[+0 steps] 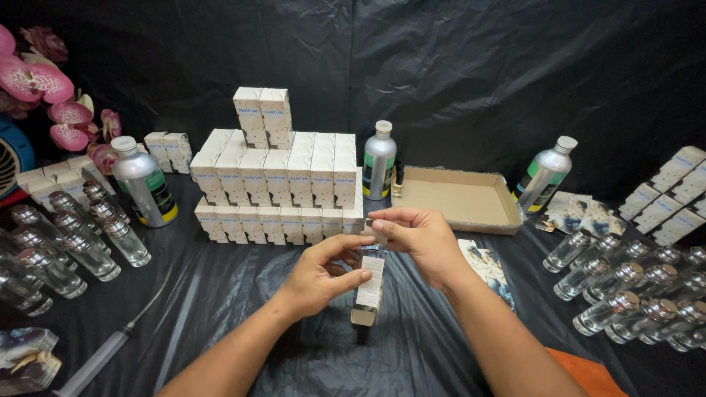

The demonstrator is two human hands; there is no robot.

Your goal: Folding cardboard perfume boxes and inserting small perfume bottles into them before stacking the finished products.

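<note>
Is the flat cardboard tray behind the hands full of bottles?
No, the cardboard tray is bare inside; the silver bottles stand outside it on the black sheet.

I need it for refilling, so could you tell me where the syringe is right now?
The syringe lies on the black sheet at lower left, below the clear bottles.

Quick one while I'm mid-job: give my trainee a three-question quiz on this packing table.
1. True or false: the left hand grips the small carton.
2. Which lies at the table's near left? A) syringe B) scissors C) funnel
3. The open cardboard tray sits between two silver ____.

Key: 1 true. 2 A. 3 bottles, one on either side; the right hand works at the carton's top.
</note>
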